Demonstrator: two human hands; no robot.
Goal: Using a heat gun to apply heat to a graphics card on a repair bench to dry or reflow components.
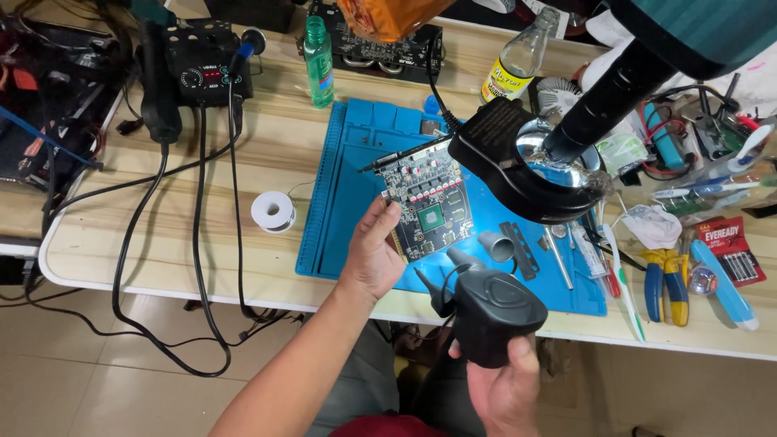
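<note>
Circuit board (429,206), dark with a green chip at centre and rows of small parts, is tilted up over the blue work mat (356,146), its lower left edge gripped by the left hand (374,255), fingers curled round the edge, thumb on the near side. The board sits over the middle of the mat, near the table's front edge. Right hand (506,388) is clasped under a black electric air blower (494,311), nozzle pointing up-left toward the board's lower edge, just beside it; touching or not, cannot tell. A black cord hangs from the blower below the table edge.

Grey nozzle tip (495,245) and a black bracket (520,249) lie on the mat right of the board. Black ring-shaped magnifier lamp (518,174) hangs over the mat's right part on a dark arm. Solder spool (273,212) lies on the wooden table (243,267) left of the mat. Green bottle (318,63) stands toward the back edge, a soldering station (206,71) at back left with cables trailing off the front edge. Clear glass bottle (518,61) at back right. Blue-yellow pliers (665,283) and a battery pack (728,251) are at the right edge.
</note>
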